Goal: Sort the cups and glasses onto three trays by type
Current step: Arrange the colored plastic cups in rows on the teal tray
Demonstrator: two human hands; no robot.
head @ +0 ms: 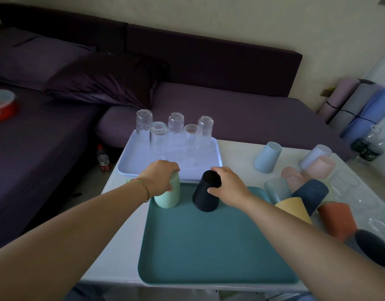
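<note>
- Mint cup (168,197) stands mouth-down at the far-left corner of the teal tray (209,246).
- Left grip (160,177) is curled over that cup's upturned base, with the fingers wrapped down its side (a thin bracelet circles the wrist).
- Navy cup (205,198) also sits mouth-down near the teal tray's far edge. It is just right of the mint cup and apart from it.
- Right grip (227,187) pinches the navy cup's upper end between thumb and curled fingers.
- Pale tray (132,164) lies just beyond the teal tray's far edge and carries five clear glasses (157,137), all mouth-down and close together.
- Loose cups lie in a heap on the worktop (122,224) right of the teal tray. A yellow cup (294,208) is on its side at the tray's right edge, and a terracotta cup (337,220) is just past it.
- Pale blue cup (268,157) stands mouth-down on its own, right of the teal tray's far corner.
- More glassware (348,183) sits further right of the teal tray (too faint to count).
- Purple sofa (209,101) fills the space beyond the teal tray, and a bottle (103,158) stands on the floor to the tray's far left.
</note>
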